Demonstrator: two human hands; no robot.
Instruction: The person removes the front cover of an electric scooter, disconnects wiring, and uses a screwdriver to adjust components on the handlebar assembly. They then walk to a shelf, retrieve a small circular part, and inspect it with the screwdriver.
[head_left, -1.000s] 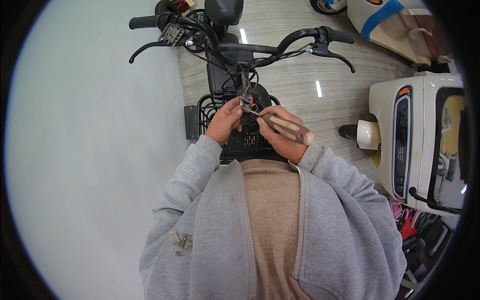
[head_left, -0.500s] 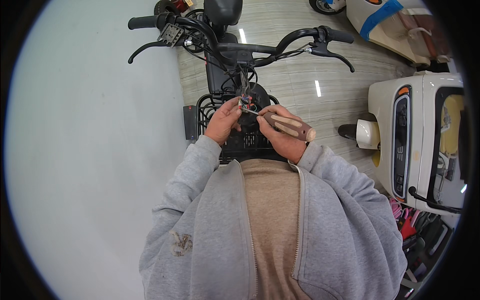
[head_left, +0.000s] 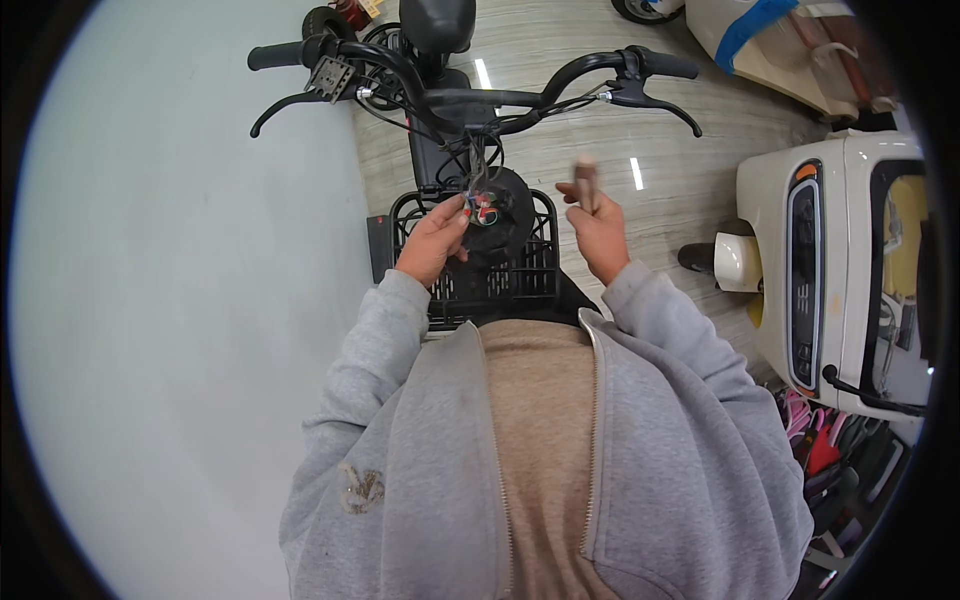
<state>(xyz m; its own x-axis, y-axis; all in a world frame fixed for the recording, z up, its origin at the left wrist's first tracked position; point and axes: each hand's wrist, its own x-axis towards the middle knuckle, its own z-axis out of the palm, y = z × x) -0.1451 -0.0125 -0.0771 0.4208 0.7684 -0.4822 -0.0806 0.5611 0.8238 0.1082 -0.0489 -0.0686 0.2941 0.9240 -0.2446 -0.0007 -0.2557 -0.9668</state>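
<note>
Head view: the left hand (head_left: 430, 245) pinches with nearly closed fingers at the coloured wires (head_left: 487, 213), which lie just right of its fingertips; the exact piece held is too small to tell. The right hand's (head_left: 603, 235) fingers are curled around a screwdriver (head_left: 586, 186), blurred, its shaft indistinguishable.

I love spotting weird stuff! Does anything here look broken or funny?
Two things: coloured wires hang exposed in front of the handlebar, at the left hand, where I'd expect a cover; and blue tape crosses a pale vehicle at the upper right, perhaps a makeshift fix.
</note>
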